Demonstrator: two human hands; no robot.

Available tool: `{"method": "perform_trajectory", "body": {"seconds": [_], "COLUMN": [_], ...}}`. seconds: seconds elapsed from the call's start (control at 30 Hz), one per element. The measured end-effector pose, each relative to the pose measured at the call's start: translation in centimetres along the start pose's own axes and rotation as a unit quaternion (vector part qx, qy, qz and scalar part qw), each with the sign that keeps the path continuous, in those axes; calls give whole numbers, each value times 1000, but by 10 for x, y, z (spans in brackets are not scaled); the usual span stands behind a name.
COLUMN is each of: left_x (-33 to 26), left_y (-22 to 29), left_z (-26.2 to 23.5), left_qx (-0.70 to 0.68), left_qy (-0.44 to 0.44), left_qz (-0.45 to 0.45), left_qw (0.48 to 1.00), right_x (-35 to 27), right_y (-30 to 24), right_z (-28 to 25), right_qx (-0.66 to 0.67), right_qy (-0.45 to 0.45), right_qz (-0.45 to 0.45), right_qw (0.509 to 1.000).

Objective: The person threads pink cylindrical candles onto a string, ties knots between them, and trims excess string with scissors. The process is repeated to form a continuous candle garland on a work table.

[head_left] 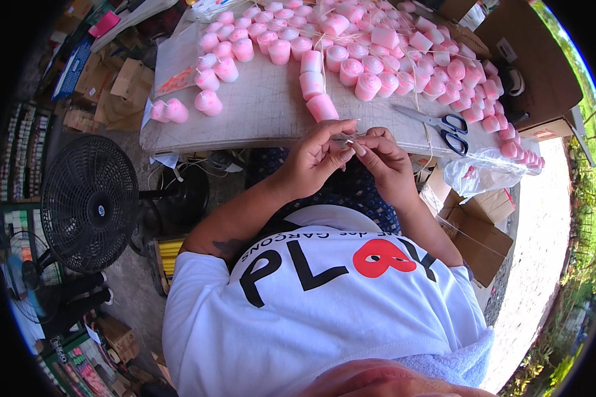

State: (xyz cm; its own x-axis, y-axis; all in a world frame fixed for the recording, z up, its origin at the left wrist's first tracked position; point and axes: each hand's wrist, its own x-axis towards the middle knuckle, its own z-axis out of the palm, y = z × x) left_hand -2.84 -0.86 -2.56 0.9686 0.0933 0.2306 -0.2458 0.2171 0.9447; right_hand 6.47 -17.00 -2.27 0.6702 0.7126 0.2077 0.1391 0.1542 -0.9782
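Observation:
My left hand (316, 157) and my right hand (385, 167) meet just off the near edge of the table, fingertips pinched together. Between them is a small whitish piece (349, 141), too small to name; the fingers partly cover it. Right beyond my left hand, a short row of pink-and-white cylinders (312, 84) runs away from me, the closest one (322, 107) lying on its side near my fingers. Scissors with dark blue handles (437, 122) lie to the right of my hands, blades partly apart.
Many pink cup-shaped pieces (369, 86) cover the far part of the worktable (258, 122), with thin pale strands among them. A clear plastic bag (483, 173) hangs at the right edge. Cardboard boxes (480, 248) stand below right. A black fan (89, 204) stands at left.

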Motion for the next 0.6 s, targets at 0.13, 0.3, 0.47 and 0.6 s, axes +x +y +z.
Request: {"method": "perform_trajectory", "body": {"seconds": [0.13,0.3,0.47,0.6], "left_x": [2,12,8,8], "left_y": [-19,-4,5,-1], "left_z": [15,-3,-12,-15], "left_qx": [-2,332,311,335], "left_qy": [-47,18,13,20], "left_qz": [11,154,119,146], "left_qw": [999,930,943,931], "right_x": [1,-4,-6,-3], "right_y": [-5,-13,-12,-12], "right_z": [1,-7,0,8], "right_qx": [-128,-249,-244,-227], "right_qy": [39,90,41,26], "right_qz": [-94,-106,-52,-45], "right_qw": [986,958,967,973]}}
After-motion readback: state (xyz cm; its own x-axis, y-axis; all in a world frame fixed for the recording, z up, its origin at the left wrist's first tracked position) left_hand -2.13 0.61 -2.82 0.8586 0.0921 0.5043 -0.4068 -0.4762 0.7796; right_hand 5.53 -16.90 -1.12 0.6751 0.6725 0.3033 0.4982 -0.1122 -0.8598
